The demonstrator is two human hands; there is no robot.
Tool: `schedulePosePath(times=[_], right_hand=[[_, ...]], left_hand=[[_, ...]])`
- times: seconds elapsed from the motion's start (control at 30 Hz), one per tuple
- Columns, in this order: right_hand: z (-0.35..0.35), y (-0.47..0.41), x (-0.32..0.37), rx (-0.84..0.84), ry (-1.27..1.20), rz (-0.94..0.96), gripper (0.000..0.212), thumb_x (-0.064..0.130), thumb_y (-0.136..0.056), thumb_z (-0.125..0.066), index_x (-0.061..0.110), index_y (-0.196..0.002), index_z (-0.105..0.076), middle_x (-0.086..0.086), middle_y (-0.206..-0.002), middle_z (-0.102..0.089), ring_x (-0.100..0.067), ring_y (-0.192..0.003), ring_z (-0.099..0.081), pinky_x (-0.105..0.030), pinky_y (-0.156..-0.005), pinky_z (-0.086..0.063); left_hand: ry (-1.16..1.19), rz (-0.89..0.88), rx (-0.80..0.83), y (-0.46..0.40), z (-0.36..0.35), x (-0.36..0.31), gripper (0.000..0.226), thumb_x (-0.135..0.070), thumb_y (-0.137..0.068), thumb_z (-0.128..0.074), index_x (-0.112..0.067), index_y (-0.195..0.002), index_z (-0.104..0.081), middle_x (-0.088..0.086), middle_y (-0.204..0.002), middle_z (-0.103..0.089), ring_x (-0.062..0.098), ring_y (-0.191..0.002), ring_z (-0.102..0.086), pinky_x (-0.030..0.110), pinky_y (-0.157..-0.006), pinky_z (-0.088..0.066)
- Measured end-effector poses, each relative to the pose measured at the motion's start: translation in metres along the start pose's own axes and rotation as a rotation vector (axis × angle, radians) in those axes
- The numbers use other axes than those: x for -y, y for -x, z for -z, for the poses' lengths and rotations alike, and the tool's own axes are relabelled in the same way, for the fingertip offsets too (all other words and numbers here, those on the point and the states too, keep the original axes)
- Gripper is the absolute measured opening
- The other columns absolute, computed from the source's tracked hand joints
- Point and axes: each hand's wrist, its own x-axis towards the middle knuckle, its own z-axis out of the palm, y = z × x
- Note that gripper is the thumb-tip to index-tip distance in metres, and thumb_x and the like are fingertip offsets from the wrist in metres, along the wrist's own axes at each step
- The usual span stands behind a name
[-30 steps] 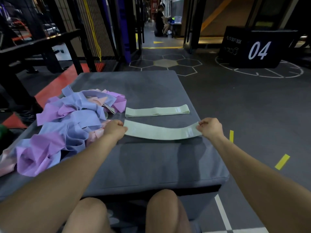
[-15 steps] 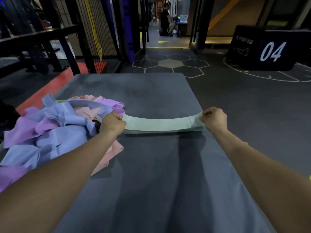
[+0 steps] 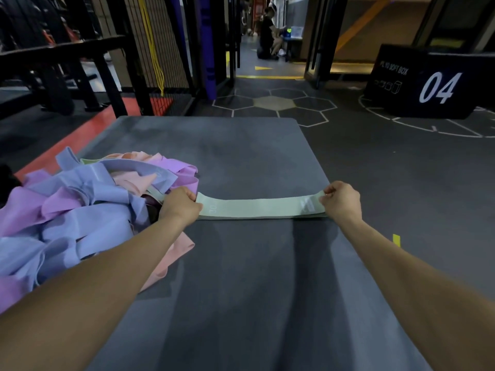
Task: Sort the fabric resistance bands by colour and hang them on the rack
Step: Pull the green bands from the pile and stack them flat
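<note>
**Green band held flat across the mat**

The person holds one pale green band (image 3: 257,208) at both ends. The left hand (image 3: 179,203) pinches its left end, fingers curled over the fabric, right against the heap of bands (image 3: 80,210) on the mat's left edge. The right hand (image 3: 340,200) grips the right end, thumb on top, near the mat's right edge. Neither hand is free.

The band lies across the mat (image 3: 241,290), its long axis running left to right between the two fists, roughly parallel to the near edge. A darker green layer shows along its lower edge; I cannot tell whether that is the band's own underside or a second green band beneath it. Both hands are equally placed on it, one per end, so I judge either could let go and leave the other to carry it.

The heap holds blue, lilac and pink bands, tangled, and looks unsorted; a sliver of green shows at its far side. No hanging rack for the bands can be picked out with certainty.

Writing: "30" is printed near the band's left end, and a white label near its right end is too blurred to read. The black box (image 3: 428,84) on the floor beyond the mat's far right corner reads "04" and "PLYO SOFT BOX".
</note>
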Motion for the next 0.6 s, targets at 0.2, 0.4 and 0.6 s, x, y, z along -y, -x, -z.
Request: schedulePosePath(times=[0.2,0.4,0.6], right_hand=[[-0.004,0.001,0.0,0.028,0.079,0.012,0.025,0.002,-0.087,-0.052,0.005,-0.112,-0.058,-0.018,-0.118,-0.058,-0.034,-0.107,-0.054,-0.033,-0.085,-0.044],[-0.001,0.001,0.009,0.083,0.279,0.326,0.038,0.013,-0.088,-0.061,0.01,-0.125,-0.053,-0.014,-0.129,-0.045,-0.033,-0.121,-0.036,-0.038,-0.096,-0.036],[-0.007,0.004,0.021,0.535,0.544,0.582,0.085,0.047,-0.074,-0.074,0.019,-0.144,-0.034,-0.004,-0.148,-0.033,-0.026,-0.134,-0.031,-0.038,-0.111,-0.028]], left_hand=[[-0.053,-0.037,0.007,0.001,0.0,0.0,0.01,-0.017,-0.082,-0.063,-0.014,-0.076,-0.056,0.012,-0.1,-0.065,0.028,-0.086,-0.055,0.027,-0.076,-0.04],[-0.056,-0.331,-0.045,0.002,0.005,0.008,0.041,-0.031,-0.079,-0.071,-0.014,-0.113,-0.054,0.006,-0.118,-0.05,0.026,-0.109,-0.052,0.036,-0.094,-0.042],[-0.178,-0.444,0.213,0.0,0.015,0.01,0.084,-0.031,-0.067,-0.082,-0.02,-0.139,-0.04,0.003,-0.142,-0.04,0.021,-0.128,-0.041,0.029,-0.103,-0.032]])
